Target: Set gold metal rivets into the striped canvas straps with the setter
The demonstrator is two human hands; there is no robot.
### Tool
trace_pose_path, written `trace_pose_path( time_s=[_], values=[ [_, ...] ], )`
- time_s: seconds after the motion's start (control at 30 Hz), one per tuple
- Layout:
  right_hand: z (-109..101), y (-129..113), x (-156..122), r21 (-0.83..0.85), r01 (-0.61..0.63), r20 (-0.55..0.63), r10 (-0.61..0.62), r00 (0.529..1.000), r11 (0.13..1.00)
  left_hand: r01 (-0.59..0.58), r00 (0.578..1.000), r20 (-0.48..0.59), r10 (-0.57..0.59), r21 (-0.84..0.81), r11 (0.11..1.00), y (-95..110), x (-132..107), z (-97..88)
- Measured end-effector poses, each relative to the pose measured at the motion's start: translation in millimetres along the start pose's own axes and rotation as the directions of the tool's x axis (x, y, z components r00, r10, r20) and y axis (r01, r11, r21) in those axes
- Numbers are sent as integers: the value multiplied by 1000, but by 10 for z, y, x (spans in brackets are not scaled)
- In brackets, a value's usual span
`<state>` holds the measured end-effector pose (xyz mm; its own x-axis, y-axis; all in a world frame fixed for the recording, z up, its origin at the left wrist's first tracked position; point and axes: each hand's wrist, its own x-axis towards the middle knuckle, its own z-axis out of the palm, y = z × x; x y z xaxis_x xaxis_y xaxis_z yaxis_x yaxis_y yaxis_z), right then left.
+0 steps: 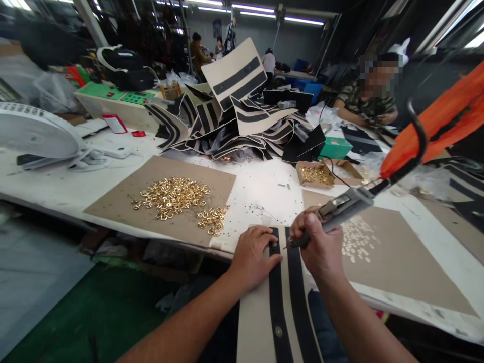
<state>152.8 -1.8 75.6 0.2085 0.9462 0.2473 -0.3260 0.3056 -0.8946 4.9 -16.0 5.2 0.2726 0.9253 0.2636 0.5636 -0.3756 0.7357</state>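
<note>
A beige panel with two black stripes [282,307] lies over the table's near edge in front of me. My left hand [254,258] presses down on it, fingers curled against the left black stripe. My right hand [320,247] is closed round a grey powered hand tool [342,204], whose tip touches the panel between the stripes. A black cable [418,146] runs up from the tool's rear. A round stud [279,331] sits lower on the left stripe.
A heap of gold metal rings [172,196] lies on a cardboard sheet [124,201] at left. A pile of striped panels [234,111] fills the back. A small box of gold parts [315,175], a white fan [36,131], orange fabric [442,116] and a seated person [372,98] surround it.
</note>
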Motion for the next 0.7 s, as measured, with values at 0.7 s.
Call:
trace_pose_path(
  time_s=[0.7],
  values=[
    [-50,387,106,-266,11,172,36,985,964,20,997,75,-19,-5,1000,2,43,-19]
  ],
)
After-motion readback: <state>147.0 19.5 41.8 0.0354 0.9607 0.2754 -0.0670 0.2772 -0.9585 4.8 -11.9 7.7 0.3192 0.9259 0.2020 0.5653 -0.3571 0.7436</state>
